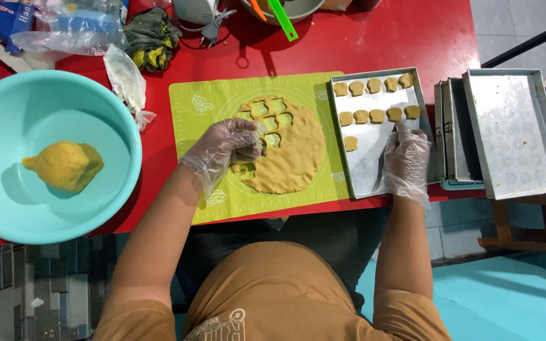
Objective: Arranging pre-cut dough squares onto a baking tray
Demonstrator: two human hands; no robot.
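Both my hands wear clear plastic gloves. My left hand [227, 146] is closed over the left side of a rolled-out sheet of tan dough [298, 155] on a green baking mat [191, 120]; whatever it grips is hidden under the fingers. Several shapes are cut out of the sheet's upper left. My right hand [406, 158] rests on a metal baking tray [364, 173] with fingers together, pointing at the cut dough pieces [377, 115] laid in rows at the tray's top.
A turquoise bowl [7, 107] with a lump of dough [64, 165] sits at left on the red table [380, 38]. Stacked metal trays [513, 132] overhang the table's right edge. Plastic bags, a cloth, a plug and another bowl line the far edge.
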